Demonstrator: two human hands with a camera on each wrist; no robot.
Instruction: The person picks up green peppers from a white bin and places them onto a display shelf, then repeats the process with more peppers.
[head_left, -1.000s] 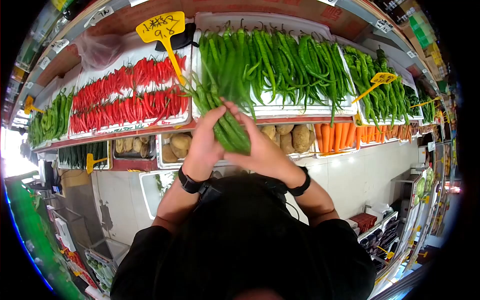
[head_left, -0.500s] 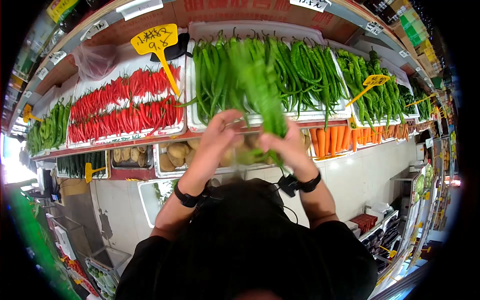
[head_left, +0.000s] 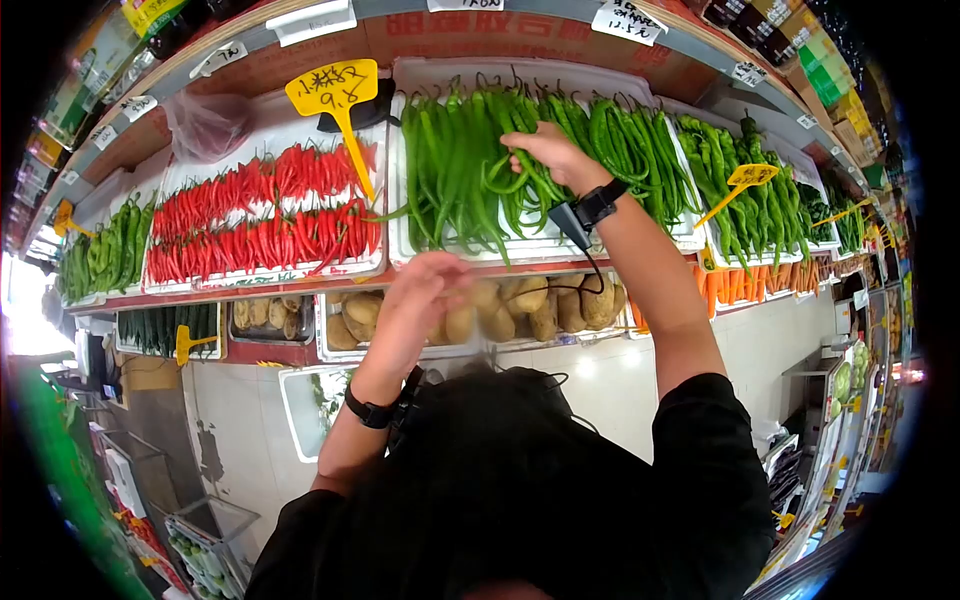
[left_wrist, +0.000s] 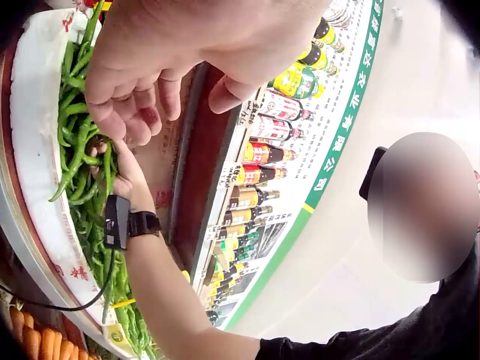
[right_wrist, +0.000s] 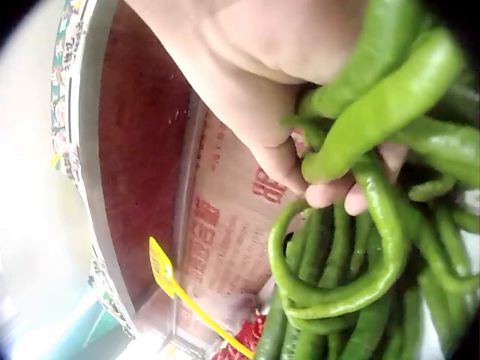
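Note:
My right hand (head_left: pixel 550 155) is over the white foam tray (head_left: pixel 600 244) of long green chili peppers (head_left: pixel 440 170). In the right wrist view its fingers (right_wrist: pixel 281 161) curl round the stem ends of a few green chili peppers (right_wrist: pixel 382 101). A curled pepper (right_wrist: pixel 382 277) loops just below the fingertips. My left hand (head_left: pixel 415 310) hangs in front of the tray, above the potatoes (head_left: pixel 540 315), slightly blurred. Seen from the left wrist, its fingers (left_wrist: pixel 135 120) are loosely bent with nothing in them.
Left of the tray lie red chilies (head_left: pixel 260 220), with a yellow price sign (head_left: pixel 332 90) standing between. More green peppers (head_left: pixel 745 190) fill a tray to the right, beside another yellow sign (head_left: pixel 750 176). Carrots (head_left: pixel 750 284) sit below. A shelf edge (head_left: pixel 540 30) runs along the back.
Both hands held a bunch of green chili peppers together; then the right hand took it rightward. Now the right hand has reached forward onto the tray, while the left stays in front, holding nothing.

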